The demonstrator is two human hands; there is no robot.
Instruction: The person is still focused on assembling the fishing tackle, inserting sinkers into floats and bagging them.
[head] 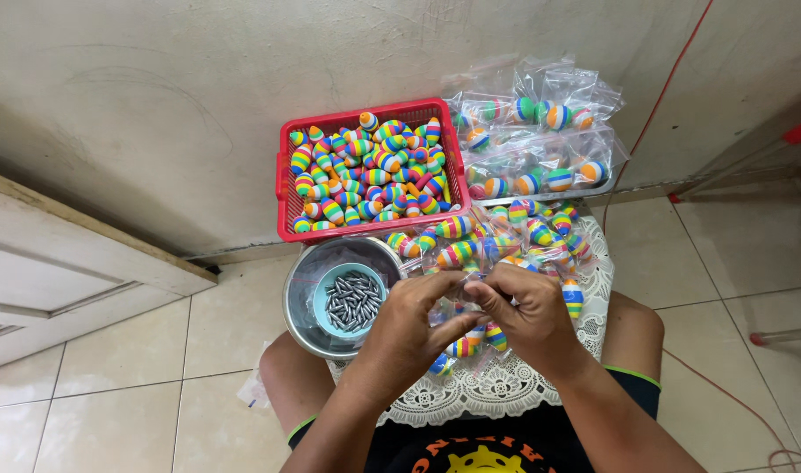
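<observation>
Hands meet in the lower middle of the frame, above the lap. The left hand (411,328) and the right hand (528,308) are both closed, fingertips pinched together on a small clear bag (471,282) between them; what is inside that bag is hidden by the fingers. Under the hands lies a white lace cloth (497,390) with a scalloped, holed edge, spread over the knees. More small clear bags with striped floats (506,241) lie on it, crinkled and shiny, touching each other, and they leave almost no bare cloth around the hands.

Just left of the left hand stands a round steel bowl (302,307), smooth and grey. Inside it sits a smaller light blue bowl (323,289) full of dark grey metal weights (352,302), pointed like bullets. The steel bowl touches the cloth edge on its right side.

Above the bowl, in the upper middle, a red plastic basket (283,206) with mesh walls holds loose egg-shaped floats (365,175), striped in rainbow colours. Its back edge is against the rough grey wall (155,105). Right of the basket a pile of filled bags (541,140) lies close to the wall.

Pale floor tiles (199,350) give open room at the lower left and at the right. A white door (59,271) runs slanting at the left edge.
</observation>
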